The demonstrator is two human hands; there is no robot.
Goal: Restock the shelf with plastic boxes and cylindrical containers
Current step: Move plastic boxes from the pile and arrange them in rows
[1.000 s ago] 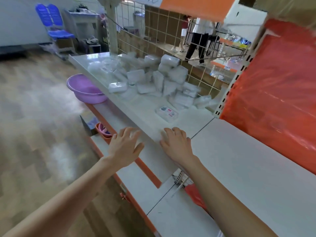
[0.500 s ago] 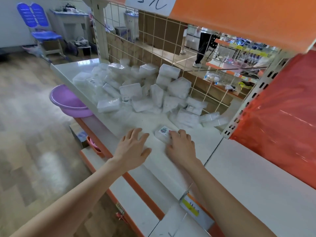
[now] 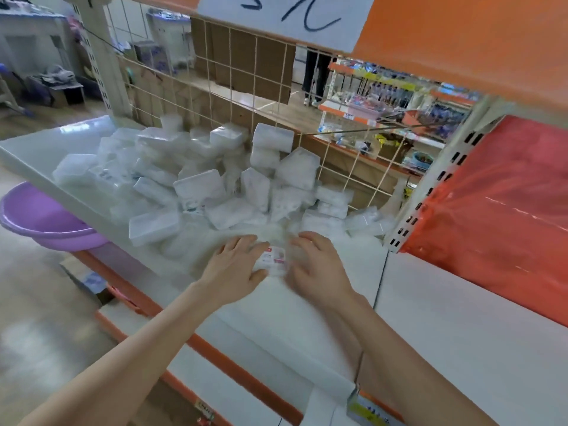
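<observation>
Two hands bracket a labelled box (image 3: pixel 274 259) on the shelf (image 3: pixel 292 318). Left hand (image 3: pixel 235 267): fingers straight, laid against the box's left side; it touches but clasps nothing. Right hand (image 3: pixel 318 265): blurred, fingers bent at the box's right side; whether they clasp it cannot be told. The box lies between the palms, probably so that both can square it or slide it forward. Just beyond the fingertips, the pile (image 3: pixel 196 186) of clear boxes leans on the grid (image 3: pixel 256 75). Basin (image 3: pixel 37 216): well left of the left hand, lower

Translucent plastic boxes (image 3: pixel 196 189), glossy shelf (image 3: pixel 307 305)
</observation>
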